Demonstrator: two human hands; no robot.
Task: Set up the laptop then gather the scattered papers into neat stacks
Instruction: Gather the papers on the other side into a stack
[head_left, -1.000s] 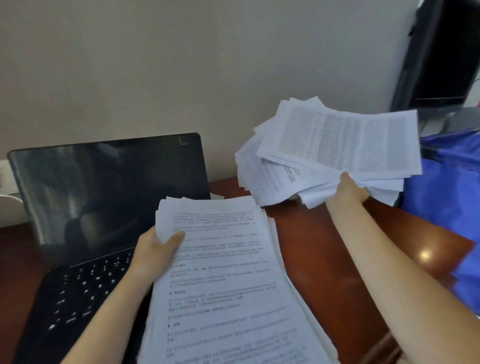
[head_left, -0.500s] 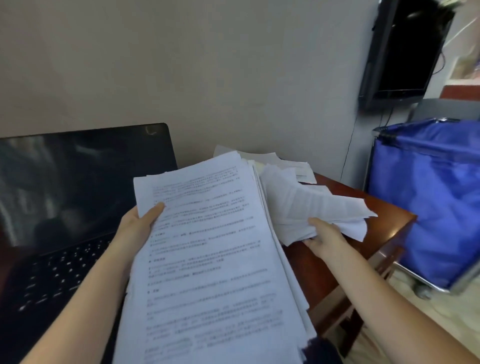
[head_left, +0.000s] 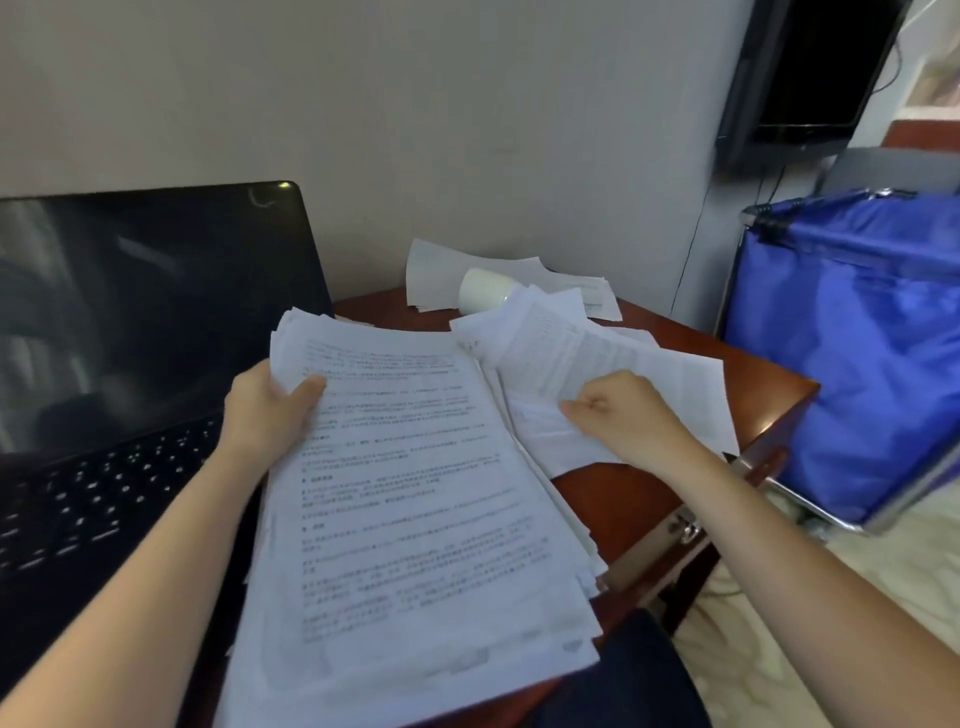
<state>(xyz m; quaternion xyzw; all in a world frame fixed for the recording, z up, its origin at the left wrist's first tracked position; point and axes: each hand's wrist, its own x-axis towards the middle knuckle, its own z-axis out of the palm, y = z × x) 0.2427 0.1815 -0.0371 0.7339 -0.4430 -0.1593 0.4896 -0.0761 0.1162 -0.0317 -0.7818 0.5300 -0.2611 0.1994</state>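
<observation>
Your left hand (head_left: 270, 410) holds the large stack (head_left: 415, 493) by its far left edge. The thumb lies on the top sheet and the fingers are hidden beneath, so the grip is a clamp across the thickness of the stack. The stack's long axis runs from your body away toward the wall, and its near end spreads past the table (head_left: 670, 499) edge toward your lap.

Your right hand (head_left: 623, 415) is curled into a loose fist, with thumb and fingers pinching the near left corner of the loose sheets (head_left: 613, 358). These sheets lie fanned and uneven on the table. They extend away from that grip toward the far right, and their left margin touches or slips under the right edge of the large stack. The coming move appears to turn on this relation: the sheets lie directly to the right of the stack, at an angle to its long axis, and probably need turning into line before they can be merged with it.

Beyond the right grip, a white cup (head_left: 485, 296) lies on its side against the far papers (head_left: 441, 270). These are nearer your right hand than your left.

The laptop (head_left: 156, 312) stands open to the left of the left grip, with its screen dark. A blue cart (head_left: 857, 338) stands to the right of the table.
</observation>
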